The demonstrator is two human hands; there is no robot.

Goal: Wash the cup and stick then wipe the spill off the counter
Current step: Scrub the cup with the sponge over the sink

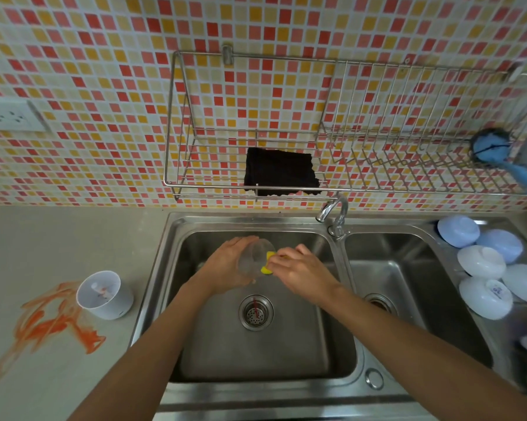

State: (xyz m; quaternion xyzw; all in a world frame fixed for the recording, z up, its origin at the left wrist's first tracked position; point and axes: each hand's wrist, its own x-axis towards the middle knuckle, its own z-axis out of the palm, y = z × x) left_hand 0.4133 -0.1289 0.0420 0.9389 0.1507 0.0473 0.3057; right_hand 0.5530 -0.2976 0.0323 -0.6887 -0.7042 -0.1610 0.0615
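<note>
Over the left basin of the sink (177,238), the left hand (225,262) has its grip clamped around a clear cup (254,256), which lies tilted on its side, long axis running left to right, its mouth toward the right hand (301,268). That hand's grip is pinched together on a yellow sponge (267,264) pressed at the cup's rim, so cup and sponge meet between the two hands. A red stick (256,308) lies in the drain below. On the counter (43,232), left of the sink, a white cup (102,294) stands upright beside the orange spill (52,323)
</note>
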